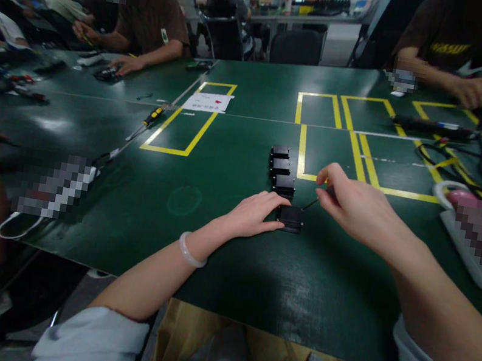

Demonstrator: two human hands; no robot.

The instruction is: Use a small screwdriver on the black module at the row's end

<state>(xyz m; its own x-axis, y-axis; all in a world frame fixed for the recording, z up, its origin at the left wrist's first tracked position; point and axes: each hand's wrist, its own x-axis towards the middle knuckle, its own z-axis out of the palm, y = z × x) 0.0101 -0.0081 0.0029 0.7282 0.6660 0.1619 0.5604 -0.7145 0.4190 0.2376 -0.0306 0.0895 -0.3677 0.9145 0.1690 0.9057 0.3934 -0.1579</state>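
Under my left hand (254,210) lies one small black box (290,218), flat on the green table (211,249). My fingers there are spread and nearly straight, not curled around anything; the fingertips press on the box's left edge and top, steadying it rather than gripping it. A pale bangle (190,251) sits on that wrist.

Just to the right of the box, my right hand (352,205) hovers with thumb and forefinger pinched together on one thin dark tool (309,204), whose tip slants down to the box's upper right corner. The other fingers of that hand are loosely folded. I cannot tell what kind of tool it is; most of it is hidden in my grip.

Just beyond my left fingertips, three more black boxes (281,167) stand in a short row running away from me, touching or nearly touching one another. That makes four boxes in all.

Beyond my right hand are yellow tape outlines (321,111) on the table. Well off to the left of my left hand lie one screwdriver (152,117) with a yellow and black handle and one white paper sheet (208,101). Far right of my right hand, black cables (466,160) are tangled together. Other people sit at the table's far side.
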